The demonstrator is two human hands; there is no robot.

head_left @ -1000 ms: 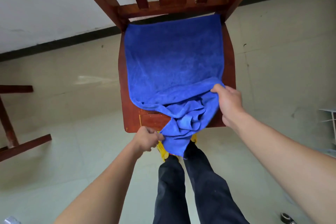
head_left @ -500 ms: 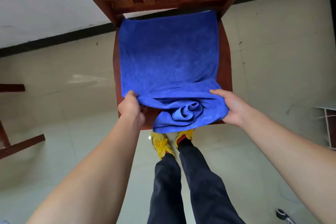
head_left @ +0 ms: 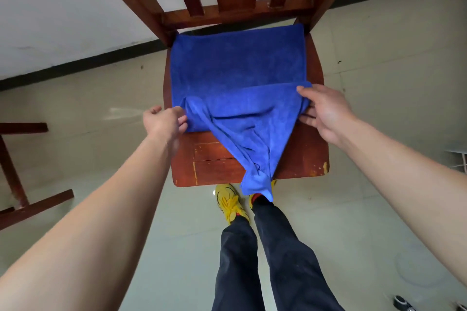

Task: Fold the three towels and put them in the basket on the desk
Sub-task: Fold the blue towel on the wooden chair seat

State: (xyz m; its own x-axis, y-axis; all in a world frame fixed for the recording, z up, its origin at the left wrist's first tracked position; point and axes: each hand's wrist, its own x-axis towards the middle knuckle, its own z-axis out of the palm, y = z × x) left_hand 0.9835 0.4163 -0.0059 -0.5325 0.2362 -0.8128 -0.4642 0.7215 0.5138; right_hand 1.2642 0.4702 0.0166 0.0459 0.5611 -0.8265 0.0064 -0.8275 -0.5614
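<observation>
Near flap of the towel comes up for the first fold

Above the yellow lace-up shoes (head_left: 228, 203), the left hand (head_left: 164, 121) curls its fingers against the left fold of the plush blue microfibre towel (head_left: 237, 65); I cannot tell if it pinches. The right hand (head_left: 326, 111) pinches the right corner, thumb on top. The roll bunched half a second ago has opened into a flap, its limp tail hanging off the scuffed red-brown wooden chair seat (head_left: 298, 159). Folding has barely begun, and no basket shows.

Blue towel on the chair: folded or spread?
Partly folded: towel lies flat on chair seat; left hand and right hand hold its near edge doubled back, corner dangling.
</observation>
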